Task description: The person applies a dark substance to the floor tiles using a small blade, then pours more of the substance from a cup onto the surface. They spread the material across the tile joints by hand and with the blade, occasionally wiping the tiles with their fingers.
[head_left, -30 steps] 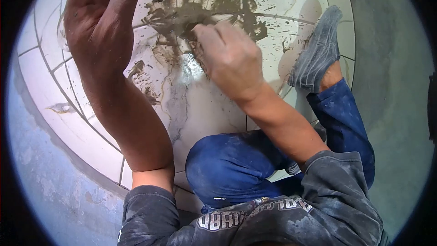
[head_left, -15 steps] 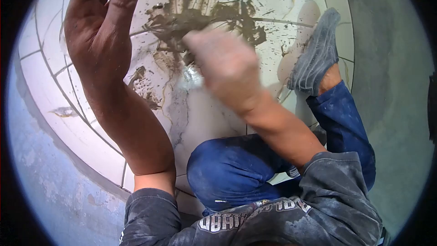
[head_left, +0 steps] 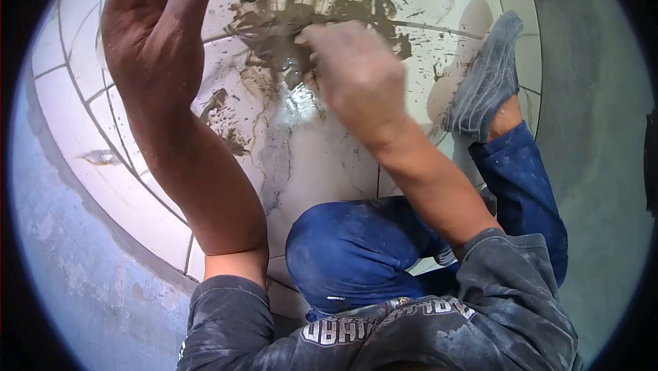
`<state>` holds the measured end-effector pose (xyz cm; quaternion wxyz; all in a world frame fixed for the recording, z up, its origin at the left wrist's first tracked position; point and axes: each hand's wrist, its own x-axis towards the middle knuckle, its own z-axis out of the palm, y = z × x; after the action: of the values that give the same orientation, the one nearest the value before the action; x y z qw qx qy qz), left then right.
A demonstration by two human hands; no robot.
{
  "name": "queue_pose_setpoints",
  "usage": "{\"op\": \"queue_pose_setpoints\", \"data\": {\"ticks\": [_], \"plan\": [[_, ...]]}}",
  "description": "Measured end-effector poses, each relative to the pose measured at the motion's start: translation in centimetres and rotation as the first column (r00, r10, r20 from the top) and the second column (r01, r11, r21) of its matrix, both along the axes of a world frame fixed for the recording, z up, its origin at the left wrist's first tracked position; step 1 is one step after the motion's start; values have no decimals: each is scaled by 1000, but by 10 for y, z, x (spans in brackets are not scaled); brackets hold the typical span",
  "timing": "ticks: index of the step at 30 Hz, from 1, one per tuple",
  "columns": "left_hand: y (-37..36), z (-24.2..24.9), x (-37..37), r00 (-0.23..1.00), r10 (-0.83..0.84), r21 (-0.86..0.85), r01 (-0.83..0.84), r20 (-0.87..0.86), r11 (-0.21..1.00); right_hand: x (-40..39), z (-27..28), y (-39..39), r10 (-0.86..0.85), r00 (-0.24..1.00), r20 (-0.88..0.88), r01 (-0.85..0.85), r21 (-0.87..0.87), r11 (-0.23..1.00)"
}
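My right hand (head_left: pixel 362 73) is over a brown-grey patch of wet paste (head_left: pixel 274 35) smeared on white marble-look floor tiles (head_left: pixel 322 165). Its fingers are curled closed and slightly blurred; whatever they may hold is hidden beneath the hand. At the upper left, my left hand (head_left: pixel 154 28) is raised, thumb pointing up and fingers bent in toward it. The top of the picture cuts off its fingertips, so anything they grip is out of sight. A bright wet reflection (head_left: pixel 299 105) lies just below the paste.
My bent knee (head_left: pixel 343 247) in blue trousers is close below the tiles. My foot in a grey sock (head_left: pixel 486 79) rests at the right. Dark joints divide the tiles, with paste spatters around. Rough grey concrete (head_left: pixel 582 131) borders the right, a bluish plastered surface (head_left: pixel 82 254) the left.
My right hand has shifted slightly right and up over the paste, and looks less blurred. The whole view has moved a little; my left hand keeps its pose.
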<state>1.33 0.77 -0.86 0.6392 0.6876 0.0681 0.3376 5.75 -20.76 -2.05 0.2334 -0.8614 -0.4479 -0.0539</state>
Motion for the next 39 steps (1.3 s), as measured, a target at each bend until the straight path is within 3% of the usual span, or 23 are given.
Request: {"op": "queue_pose_setpoints", "data": {"ticks": [2, 4, 6, 8, 11, 15, 20, 24, 26, 30, 32, 34, 39], "plan": [[1, -1, 1, 1000, 10, 24, -10, -7, 1000, -17, 2, 5, 53, 998, 37, -53, -10, 999], [-2, 2, 1, 1000, 18, 11, -17, -20, 1000, -30, 6, 9, 157, 987, -24, -154, 100, 983], [-3, 5, -1, 994, 95, 29, -93, -48, 995, -10, 1, -1, 119, 992, 46, -124, 116, 985], [5, 2, -3, 996, 72, 49, -69, -62, 996, 10, -3, -18, 44, 984, 175, -73, 160, 984], [6, -1, -2, 1000, 10, 14, -10, -12, 1000, 11, -3, -49, 67, 993, 93, -68, 7, 998], [0, 2, -1, 996, 69, 29, -67, -61, 997, -26, 14, -59, 237, 971, -17, -237, 18, 971], [5, 1, -3, 999, 36, 66, -34, -37, 997, 3, 9, -63, 56, 998, -15, -54, 94, 994], [5, -2, -4, 997, 38, 37, -36, -64, 999, -22, 20, -76, 199, 976, -92, -199, 7, 980], [4, 2, -3, 998, 35, 52, -33, -46, 998, -25, 25, -79, 222, 965, -136, -213, 80, 974], [7, 2, -5, 998, 17, 123, -10, -55, 992, 15, 15, -63, 97, 994, 52, -100, 62, 993], [6, 2, -4, 998, 38, 112, -32, -50, 993, 23, 8, -55, 65, 998, 20, -66, 41, 997], [8, -1, -4, 999, 22, 115, -18, -38, 993, 22, -4, -55, 152, 987, 55, -156, 57, 986], [9, -1, -4, 999, 12, 93, -8, -46, 996, -41, 16, -83, 256, 965, -53, -259, -45, 965]]}}
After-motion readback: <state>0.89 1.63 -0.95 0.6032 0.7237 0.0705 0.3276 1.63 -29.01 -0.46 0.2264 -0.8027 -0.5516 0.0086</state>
